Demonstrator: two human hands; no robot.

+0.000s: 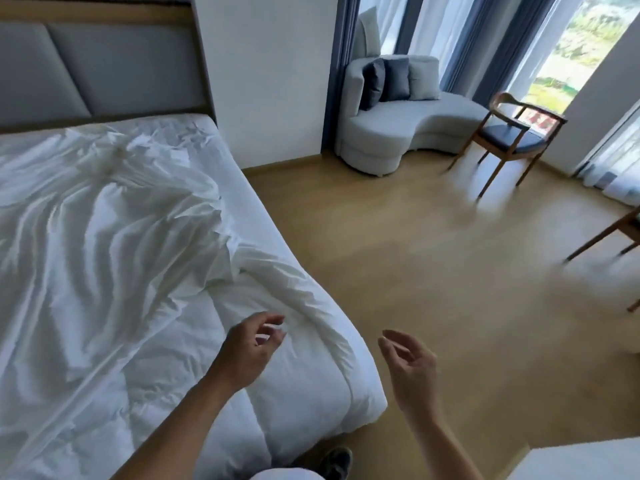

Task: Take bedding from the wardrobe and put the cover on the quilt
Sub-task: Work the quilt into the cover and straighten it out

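Rumpled white quilt (114,278) reaches the near corner of the bed (207,140); left hand (247,351) and right hand (414,368) hover empty, fingers loose

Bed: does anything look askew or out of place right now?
Yes. The cover lies crumpled in diagonal folds across the bed, and the near part of the quilt looks uncovered. The left hand and right hand hold nothing. Nothing looks spilled or damaged.
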